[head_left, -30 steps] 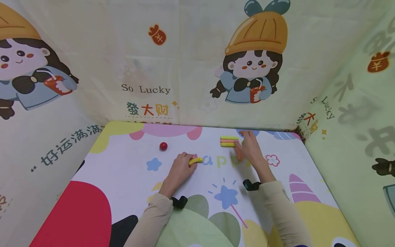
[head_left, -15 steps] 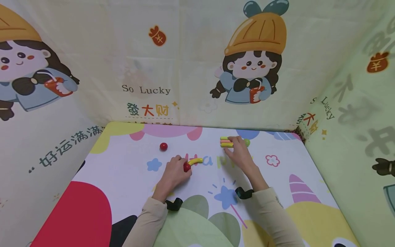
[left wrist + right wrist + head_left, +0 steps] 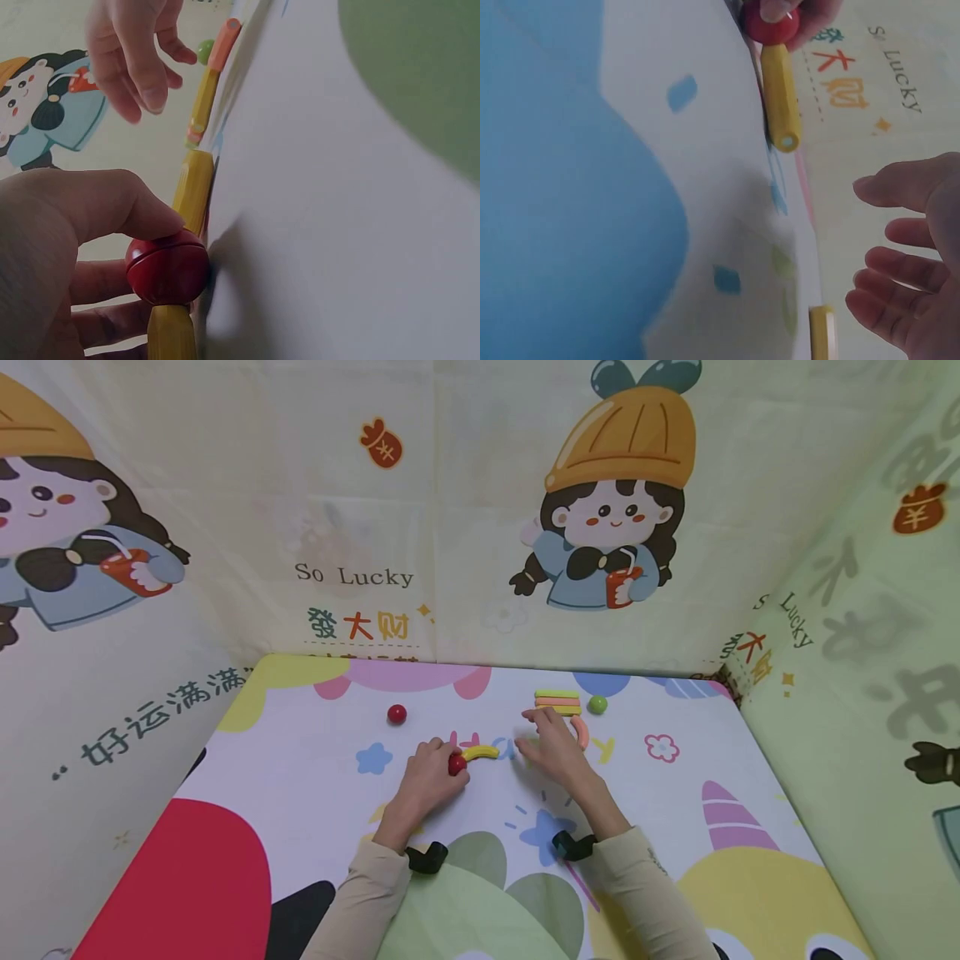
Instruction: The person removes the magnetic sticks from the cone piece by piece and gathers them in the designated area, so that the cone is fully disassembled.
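My left hand (image 3: pixel 427 785) pinches a glossy red ball (image 3: pixel 166 270) between thumb and fingers, low over the printed mat. A curved yellow stick (image 3: pixel 480 752) runs from the ball toward the right, and in the left wrist view a second yellow stick (image 3: pixel 171 330) meets its other side. My right hand (image 3: pixel 555 752) hovers just right of the curved yellow stick, its fingers loosely spread around nothing. Beyond that hand lies a curved pink stick (image 3: pixel 580 732). Behind it, yellow and pink straight sticks (image 3: pixel 557 702) sit side by side, beside a green ball (image 3: pixel 597 704).
Another red ball (image 3: pixel 397 714) rests at the back left of the mat. The mat (image 3: pixel 315 793) carries bright cartoon prints and reaches back to a cloth wall (image 3: pixel 465 510). A similar cloth wall (image 3: pixel 862 635) closes off the right side.
My right hand has moved left and nearer from the straight sticks, uncovering the green ball and the curved pink stick. My left hand shifted slightly left, and the red ball in it came into sight.
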A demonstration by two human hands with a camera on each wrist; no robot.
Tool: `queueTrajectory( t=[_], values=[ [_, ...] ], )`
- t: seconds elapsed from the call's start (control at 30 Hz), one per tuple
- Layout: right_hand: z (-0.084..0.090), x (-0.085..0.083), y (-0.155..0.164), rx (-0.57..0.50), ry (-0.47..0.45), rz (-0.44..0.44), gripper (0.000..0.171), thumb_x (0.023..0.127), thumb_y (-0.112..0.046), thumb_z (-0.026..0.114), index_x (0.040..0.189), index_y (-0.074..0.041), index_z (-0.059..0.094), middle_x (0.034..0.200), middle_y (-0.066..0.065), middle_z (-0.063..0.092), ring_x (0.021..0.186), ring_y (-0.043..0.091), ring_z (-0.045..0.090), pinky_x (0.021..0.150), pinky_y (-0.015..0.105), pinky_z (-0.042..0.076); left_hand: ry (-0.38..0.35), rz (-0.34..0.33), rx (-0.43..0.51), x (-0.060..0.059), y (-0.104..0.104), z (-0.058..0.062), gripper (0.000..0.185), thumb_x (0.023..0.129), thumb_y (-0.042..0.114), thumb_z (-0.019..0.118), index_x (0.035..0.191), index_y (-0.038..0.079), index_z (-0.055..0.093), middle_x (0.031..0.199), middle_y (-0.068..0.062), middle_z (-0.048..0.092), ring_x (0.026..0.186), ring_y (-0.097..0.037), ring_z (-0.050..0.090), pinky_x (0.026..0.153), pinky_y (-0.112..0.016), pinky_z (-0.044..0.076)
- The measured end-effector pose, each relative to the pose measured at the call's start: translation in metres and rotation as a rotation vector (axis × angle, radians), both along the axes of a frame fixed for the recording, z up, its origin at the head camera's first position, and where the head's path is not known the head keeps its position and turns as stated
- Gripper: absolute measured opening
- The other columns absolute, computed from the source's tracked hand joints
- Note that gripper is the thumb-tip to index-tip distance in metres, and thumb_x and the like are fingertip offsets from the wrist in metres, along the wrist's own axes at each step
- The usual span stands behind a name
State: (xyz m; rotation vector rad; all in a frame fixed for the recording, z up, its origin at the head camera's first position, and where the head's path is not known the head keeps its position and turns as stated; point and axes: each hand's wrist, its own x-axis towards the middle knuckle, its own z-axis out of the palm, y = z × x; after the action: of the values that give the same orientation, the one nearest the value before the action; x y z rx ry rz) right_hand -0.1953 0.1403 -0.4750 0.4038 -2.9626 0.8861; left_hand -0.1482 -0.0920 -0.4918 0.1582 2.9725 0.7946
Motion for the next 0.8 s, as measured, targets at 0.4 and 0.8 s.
queueTrajectory(
  t=[0.4,0.8],
  values=[
    [-0.008,0.007,-0.018,0.055,-0.058,0.146,0.055,0.087,-0.028,0.077,0.136,-0.01,0.058,0.132,0.01,0.055,0.124,0.026,0.052,0.109,0.043,0.048,0.025,-0.005,0.035,0.002,0.003,-0.001,0.042,0.086,0.029,0.071,0.122,0.007,0.068,0.113,-0.012,0.061,0.102,-0.027,0.053,0.088,-0.047,0.052],
    [-0.015,0.008,-0.031,0.107,-0.161,0.171,0.05,0.089,-0.028,0.075,0.135,-0.017,0.059,0.131,0.005,0.057,0.119,0.021,0.052,0.107,0.041,0.049,0.039,-0.027,0.068,0.003,0.006,-0.003,0.038,0.086,0.028,0.071,0.12,0.011,0.068,0.113,-0.011,0.06,0.102,-0.027,0.052,0.087,-0.047,0.051]
  ],
)
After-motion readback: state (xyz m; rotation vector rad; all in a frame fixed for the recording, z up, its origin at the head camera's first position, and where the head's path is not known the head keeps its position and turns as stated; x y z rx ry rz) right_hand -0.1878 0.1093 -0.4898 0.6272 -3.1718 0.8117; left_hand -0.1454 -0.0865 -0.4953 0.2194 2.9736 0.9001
